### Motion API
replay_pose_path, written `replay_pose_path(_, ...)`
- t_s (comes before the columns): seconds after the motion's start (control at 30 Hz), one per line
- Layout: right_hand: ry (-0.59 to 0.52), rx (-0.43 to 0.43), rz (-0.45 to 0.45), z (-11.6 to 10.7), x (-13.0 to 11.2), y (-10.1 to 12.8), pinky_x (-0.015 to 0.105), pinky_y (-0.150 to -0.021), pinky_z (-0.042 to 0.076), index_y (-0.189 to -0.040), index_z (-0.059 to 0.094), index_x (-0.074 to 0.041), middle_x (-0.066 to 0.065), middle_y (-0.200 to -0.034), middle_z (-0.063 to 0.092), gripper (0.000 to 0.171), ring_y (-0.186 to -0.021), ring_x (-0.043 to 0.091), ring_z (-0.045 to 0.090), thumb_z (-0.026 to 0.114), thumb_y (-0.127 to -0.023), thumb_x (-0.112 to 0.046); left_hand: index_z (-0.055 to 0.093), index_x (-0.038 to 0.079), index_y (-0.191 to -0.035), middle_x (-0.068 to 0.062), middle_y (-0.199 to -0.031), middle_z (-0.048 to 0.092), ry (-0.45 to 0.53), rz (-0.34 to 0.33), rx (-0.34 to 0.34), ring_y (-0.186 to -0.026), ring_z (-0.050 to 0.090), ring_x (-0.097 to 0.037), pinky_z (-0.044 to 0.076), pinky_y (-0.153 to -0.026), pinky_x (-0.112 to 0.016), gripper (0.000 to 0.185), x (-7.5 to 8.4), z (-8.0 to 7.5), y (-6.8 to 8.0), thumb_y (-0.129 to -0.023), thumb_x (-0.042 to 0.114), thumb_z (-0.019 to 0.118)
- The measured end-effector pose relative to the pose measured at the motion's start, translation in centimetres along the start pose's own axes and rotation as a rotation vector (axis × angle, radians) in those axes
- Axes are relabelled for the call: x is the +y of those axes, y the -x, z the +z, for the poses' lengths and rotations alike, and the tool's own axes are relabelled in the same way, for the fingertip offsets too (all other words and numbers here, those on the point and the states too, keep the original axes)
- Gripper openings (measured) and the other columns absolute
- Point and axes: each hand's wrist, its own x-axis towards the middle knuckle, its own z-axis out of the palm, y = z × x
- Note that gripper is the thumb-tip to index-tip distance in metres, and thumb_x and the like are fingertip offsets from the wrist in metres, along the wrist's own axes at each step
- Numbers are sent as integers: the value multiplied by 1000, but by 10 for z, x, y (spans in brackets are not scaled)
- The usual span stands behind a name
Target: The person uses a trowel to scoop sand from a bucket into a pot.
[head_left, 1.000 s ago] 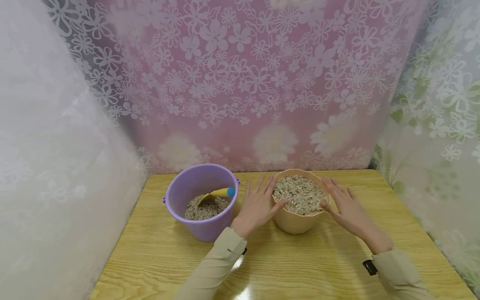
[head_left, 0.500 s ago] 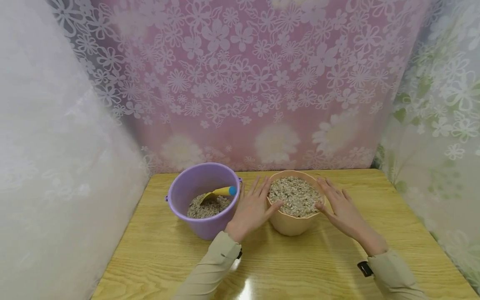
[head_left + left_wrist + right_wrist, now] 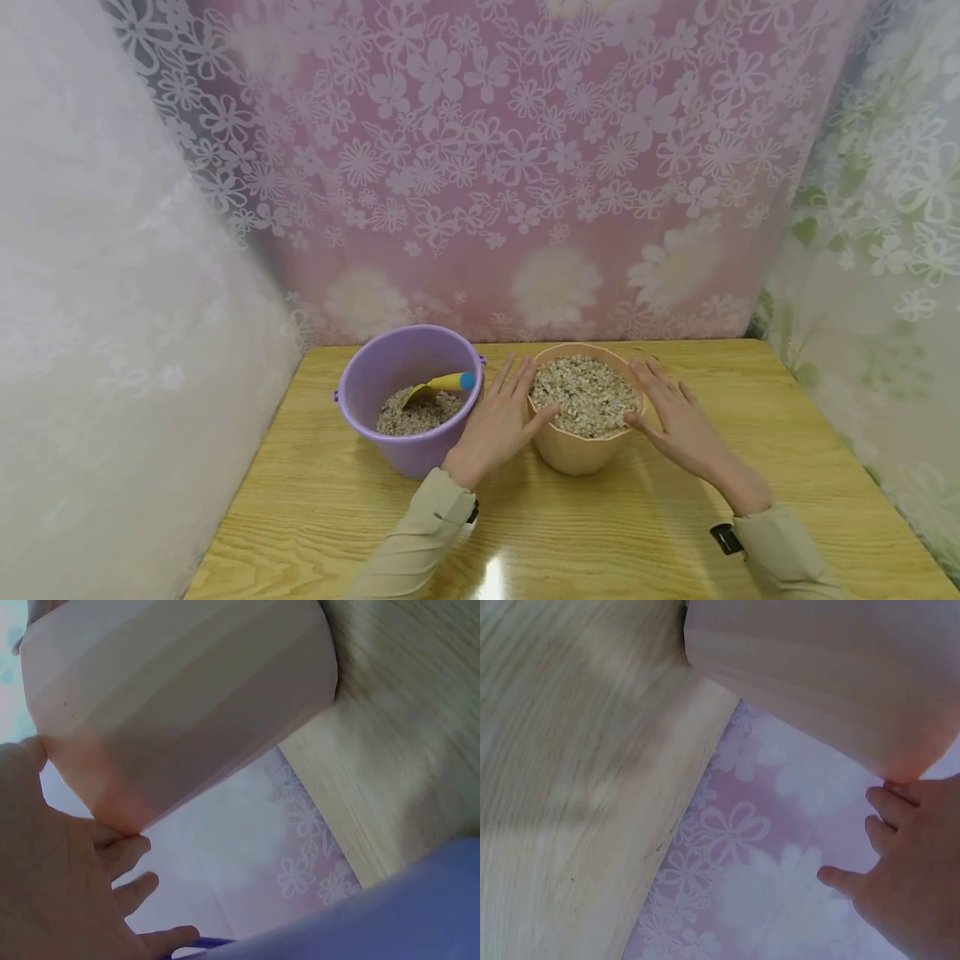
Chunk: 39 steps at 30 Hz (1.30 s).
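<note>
Nearest the camera, two beige sleeves are reaching forward over the glossy wooden table (image 3: 570, 525). Both hands are flanking the ribbed peach plastic pot (image 3: 577, 450), which is standing upright on the table, brimful of pale gravel (image 3: 583, 395). The left hand (image 3: 497, 421) is pressing its side of the pot with straight, spread fingers, thumb resting at the rim. The right hand (image 3: 678, 417) is mirroring it on the opposite side, fingers likewise flat and spread; neither is curling round the pot.

Judging by the level, the filling of the pot is looking finished, and only steadying or positioning seems to be going on. Just left of the pot, the lilac plastic bucket (image 3: 408, 450) is holding a shallow layer of gravel, with a yellow scoop with a blue end (image 3: 442, 384) lying idle inside. Behind the pot, a pink flowered curtain (image 3: 480, 167) is hanging.

Compared with a second ago, pot and hands are sitting a little nearer the bucket; the hands' pose is unchanged.
</note>
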Motion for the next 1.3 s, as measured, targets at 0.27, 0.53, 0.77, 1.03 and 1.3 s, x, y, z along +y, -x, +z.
replay_pose_path(0.27, 17, -29, -56, -4, 4, 1, 74, -111, 15, -163, 15, -11, 21, -166, 18, 108, -150, 47, 19, 78, -84, -49, 19, 10, -162, -6, -168, 19, -94, -26, 86, -156, 12, -24, 19, -121, -55, 80, 10, 7, 10, -104, 60, 41)
replay_pose_path(0.53, 14, 73, -84, 7, -2, -1, 72, -110, 19, -162, 17, -12, 24, -162, 28, 113, -149, 45, 24, 83, -78, -49, 16, 7, -161, -7, -168, 16, -216, -37, 114, -156, 9, -21, 18, -122, -54, 93, 16, 10, 21, -98, 70, 40)
replay_pose_path(0.77, 34, 103, -52, 14, -13, -5, 73, -110, 20, -160, 25, -5, 28, -158, 32, 113, -146, 49, 28, 84, -75, -52, 21, 2, -160, -12, -167, 17, -210, -45, 124, -156, 13, -22, 23, -121, -49, 86, 15, 7, 26, -102, 62, 39)
replay_pose_path(1.03, 89, 117, -2, 26, -26, -12, 73, -109, 22, -161, 22, -7, 28, -159, 32, 116, -142, 51, 33, 82, -76, -58, 27, -5, -156, -20, -165, 22, -250, -9, 182, -153, 22, -30, 25, -121, -43, 72, 12, 9, 33, -107, 47, 40)
replay_pose_path(1.3, 106, 135, 6, 30, -38, -17, 71, -110, 24, -158, 26, -1, 29, -159, 30, 114, -143, 50, 33, 79, -76, -61, 31, -9, -153, -25, -161, 29, -229, 20, 270, -151, 28, -34, 29, -120, -41, 68, 4, 9, 35, -107, 40, 47)
